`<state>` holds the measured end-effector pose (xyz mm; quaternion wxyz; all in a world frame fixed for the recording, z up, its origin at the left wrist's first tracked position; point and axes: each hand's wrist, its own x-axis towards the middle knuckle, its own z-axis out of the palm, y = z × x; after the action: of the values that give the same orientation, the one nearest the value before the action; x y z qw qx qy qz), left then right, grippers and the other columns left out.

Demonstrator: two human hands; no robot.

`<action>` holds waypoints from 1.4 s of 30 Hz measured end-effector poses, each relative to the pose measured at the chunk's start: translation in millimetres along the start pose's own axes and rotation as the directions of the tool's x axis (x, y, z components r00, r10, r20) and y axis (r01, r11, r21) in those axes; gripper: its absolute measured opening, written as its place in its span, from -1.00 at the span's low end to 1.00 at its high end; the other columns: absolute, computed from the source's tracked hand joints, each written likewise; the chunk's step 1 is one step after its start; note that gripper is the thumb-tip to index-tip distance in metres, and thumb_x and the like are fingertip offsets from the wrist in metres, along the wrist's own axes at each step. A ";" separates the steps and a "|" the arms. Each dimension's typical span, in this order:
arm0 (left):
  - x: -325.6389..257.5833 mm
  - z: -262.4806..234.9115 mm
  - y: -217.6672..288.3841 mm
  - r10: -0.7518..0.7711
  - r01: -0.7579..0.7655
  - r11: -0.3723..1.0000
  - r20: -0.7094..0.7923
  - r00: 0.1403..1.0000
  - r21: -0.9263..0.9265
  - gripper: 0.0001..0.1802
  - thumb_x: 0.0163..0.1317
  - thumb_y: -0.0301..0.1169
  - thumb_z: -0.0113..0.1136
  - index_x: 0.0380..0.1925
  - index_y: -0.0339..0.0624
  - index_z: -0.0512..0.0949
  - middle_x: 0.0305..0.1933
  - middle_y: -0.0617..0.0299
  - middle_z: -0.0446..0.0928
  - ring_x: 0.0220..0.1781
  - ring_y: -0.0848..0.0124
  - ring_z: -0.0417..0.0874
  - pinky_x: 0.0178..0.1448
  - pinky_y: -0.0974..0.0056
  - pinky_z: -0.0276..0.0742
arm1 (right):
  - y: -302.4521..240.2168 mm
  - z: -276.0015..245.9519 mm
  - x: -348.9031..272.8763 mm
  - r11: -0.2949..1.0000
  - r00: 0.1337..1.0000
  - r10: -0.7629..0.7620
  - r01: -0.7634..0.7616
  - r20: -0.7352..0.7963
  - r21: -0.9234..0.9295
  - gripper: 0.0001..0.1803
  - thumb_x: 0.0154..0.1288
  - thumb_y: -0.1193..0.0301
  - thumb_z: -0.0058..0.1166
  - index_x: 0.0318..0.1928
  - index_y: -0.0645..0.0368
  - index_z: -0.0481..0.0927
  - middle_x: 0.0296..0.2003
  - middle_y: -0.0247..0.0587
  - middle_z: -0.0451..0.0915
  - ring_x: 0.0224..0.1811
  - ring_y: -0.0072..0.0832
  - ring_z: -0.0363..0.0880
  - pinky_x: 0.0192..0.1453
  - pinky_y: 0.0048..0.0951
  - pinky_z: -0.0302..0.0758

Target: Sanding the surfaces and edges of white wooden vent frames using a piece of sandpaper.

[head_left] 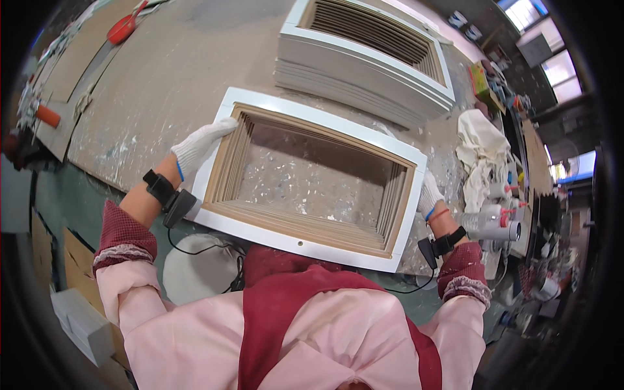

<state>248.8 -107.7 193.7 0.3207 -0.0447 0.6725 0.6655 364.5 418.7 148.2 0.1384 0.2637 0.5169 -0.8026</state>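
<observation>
A stack of white-faced rectangular frames (305, 244) with stepped brown inner edges lies on the paint-spattered workbench (162, 84) in front of me. My left hand (201, 144), in a white knit glove, grips the stack's left side. At the right side my right hand (428, 195), also gloved, holds the edge, partly hidden behind it. Each wrist wears a black strap with a small device and cable.
A second, taller stack of white frames (364, 58) stands at the back of the bench. A crumpled white cloth (480, 156) and white bottles (494, 224) lie to the right. Orange-handled tools (123, 27) sit at far left. A white stool (198, 270) is below.
</observation>
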 end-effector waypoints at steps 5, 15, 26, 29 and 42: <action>6.4 -4.0 3.7 -0.059 0.050 0.975 0.037 0.998 0.217 -0.39 0.33 -0.07 0.22 0.13 -0.41 0.51 -0.01 0.10 0.63 -0.03 0.41 0.67 0.05 0.30 0.60 | 15.7 7.0 -7.2 0.985 0.985 -0.162 0.159 -0.058 -0.064 -0.47 0.59 0.09 -0.24 0.34 0.18 0.34 0.21 -0.06 0.50 0.16 -0.23 0.54 0.28 -0.21 0.45; -32.2 15.4 -3.4 0.003 0.023 0.937 -0.074 0.997 0.347 -0.48 0.23 -0.30 0.27 0.13 -0.37 0.49 0.00 0.14 0.61 -0.03 0.39 0.65 0.09 0.27 0.56 | 77.0 35.1 -113.7 0.707 0.901 -0.427 0.281 -0.076 -0.649 -0.32 0.61 0.12 -0.30 0.53 0.28 0.03 0.49 0.03 0.20 0.55 -0.28 0.14 0.54 -0.42 0.08; -33.8 20.0 -11.4 0.027 0.063 0.935 -0.249 0.968 0.349 -0.48 0.20 -0.28 0.29 0.09 -0.38 0.51 -0.06 0.16 0.60 -0.09 0.38 0.64 0.02 0.27 0.56 | 69.5 36.6 -87.8 0.607 0.836 -0.542 0.317 -0.088 -0.729 -0.24 0.51 0.06 -0.16 0.55 0.15 0.02 0.45 0.21 0.19 0.44 -0.05 0.30 0.44 -0.30 0.25; -30.0 20.3 -8.6 0.023 0.058 0.933 -0.220 0.975 0.354 -0.50 0.24 -0.28 0.27 0.10 -0.38 0.50 -0.05 0.15 0.60 -0.10 0.37 0.64 0.02 0.26 0.57 | 61.6 39.7 -81.2 0.674 0.873 -0.475 0.280 -0.111 -0.683 -0.24 0.51 0.01 -0.18 0.54 0.15 0.04 0.46 0.17 0.18 0.52 -0.06 0.17 0.52 -0.31 0.14; -30.2 13.0 -6.1 -0.248 0.253 0.967 -0.112 0.962 0.035 -0.43 0.29 -0.23 0.32 0.20 -0.33 0.44 0.06 0.12 0.59 0.07 0.27 0.67 0.16 0.16 0.65 | 89.9 18.7 -62.4 0.618 0.773 -0.628 0.564 0.087 -0.548 -0.08 0.48 -0.15 -0.23 0.55 0.26 -0.06 0.55 0.18 -0.10 0.63 -0.08 -0.20 0.64 -0.28 -0.17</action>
<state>280.5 -107.4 204.4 0.3670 -0.1570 0.6935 0.5998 455.1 360.3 121.6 -0.0967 0.0714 0.7874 -0.6046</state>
